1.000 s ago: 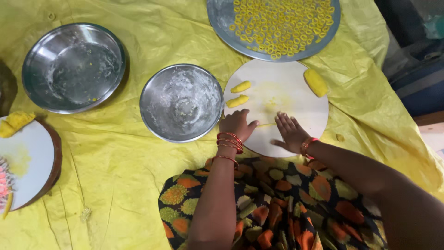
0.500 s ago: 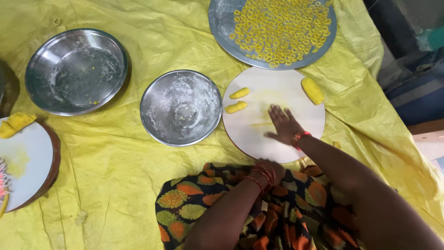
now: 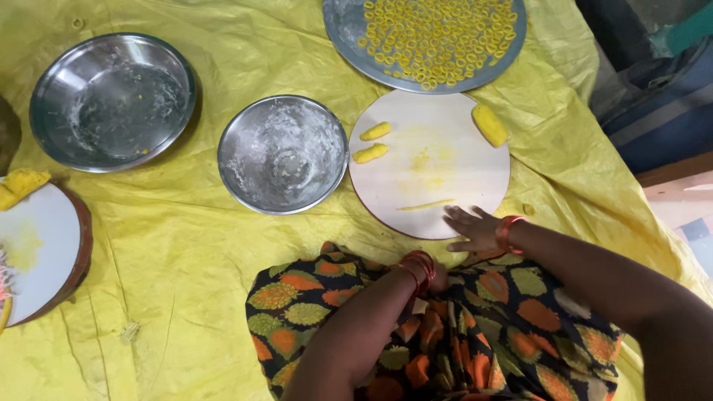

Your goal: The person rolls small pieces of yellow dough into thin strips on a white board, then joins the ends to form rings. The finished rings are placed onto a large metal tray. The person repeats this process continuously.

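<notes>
A round white board (image 3: 445, 130) lies on the yellow sheet in front of me. On it are two short yellow dough pieces (image 3: 372, 142) at its left, a thicker dough lump (image 3: 490, 125) at its right, and a thin rolled dough strand (image 3: 426, 205) near its front. My right hand (image 3: 471, 229) rests flat, fingers spread, on the board's near edge just right of the strand. My left hand (image 3: 437, 278) is drawn back against my patterned lap, mostly hidden, with red bangles at the wrist.
A steel plate (image 3: 349, 30) holding several small yellow dough rings sits beyond the board. Two floury steel bowls (image 3: 282, 154) (image 3: 113, 102) stand to the left. Another white board (image 3: 37, 249) with dough lies at the far left edge.
My left hand has pulled off the board back to my lap. My right hand slid toward the board's near edge, leaving a thin rolled strand on the board.
</notes>
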